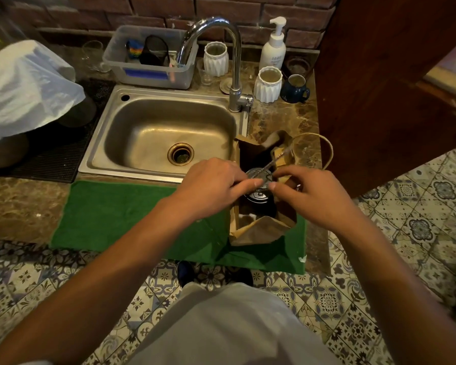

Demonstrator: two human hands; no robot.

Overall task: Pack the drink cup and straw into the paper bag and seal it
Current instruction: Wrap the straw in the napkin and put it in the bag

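An open brown paper bag (258, 230) stands on a green cloth (132, 217) at the counter's front edge, right of the sink. Inside it sits the drink cup (258, 196), its dark lid facing up. A thin wrapped straw (275, 159) slants across the bag's mouth above the lid. My left hand (211, 185) and my right hand (308, 191) meet over the cup, fingertips nearly touching, both pinching the straw's near end. The bag's twine handle (324, 146) loops out to the right.
A steel sink (163, 138) with a tall faucet (234, 61) lies left of the bag. Behind stand two white ribbed cups (267, 84), a blue mug (295, 88), a soap pump bottle (274, 46) and a plastic bin (150, 59). A wooden panel (379, 88) rises at right.
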